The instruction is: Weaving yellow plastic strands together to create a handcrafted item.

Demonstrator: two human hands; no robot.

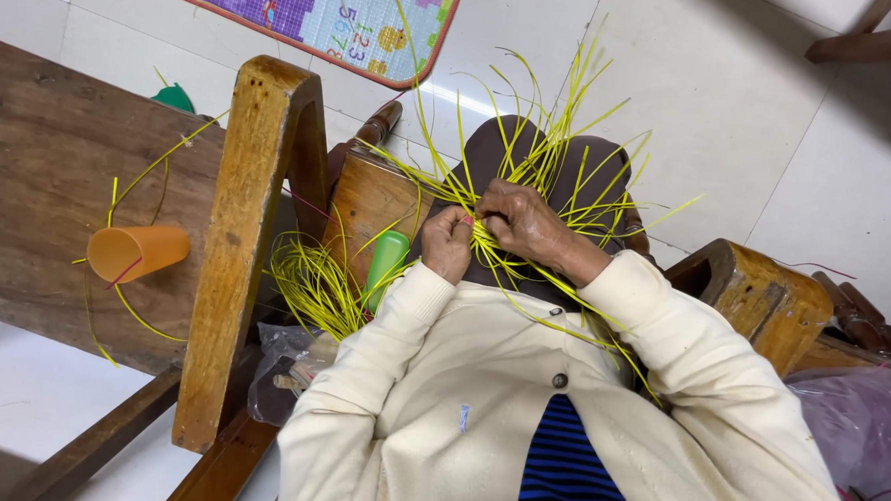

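Both my hands work over my lap on a bunch of thin yellow strips [552, 166] that fan out upward and to the right. My left hand [447, 242] is curled tight around the strips where they cross. My right hand [526, 223] pinches the same crossing from the right, fingers bent over the strips. Cream cardigan sleeves cover both my arms. My knees in dark brown trousers [506, 148] lie under the strips.
A wooden chair [240, 239] lies tipped at the left, with an orange plastic cup [135, 251] on its seat. More loose yellow strips [317, 286] and a green tube [386, 263] lie beside my left arm. A wooden armrest [768, 302] stands at the right. A patterned mat [355, 19] lies on the white tiles.
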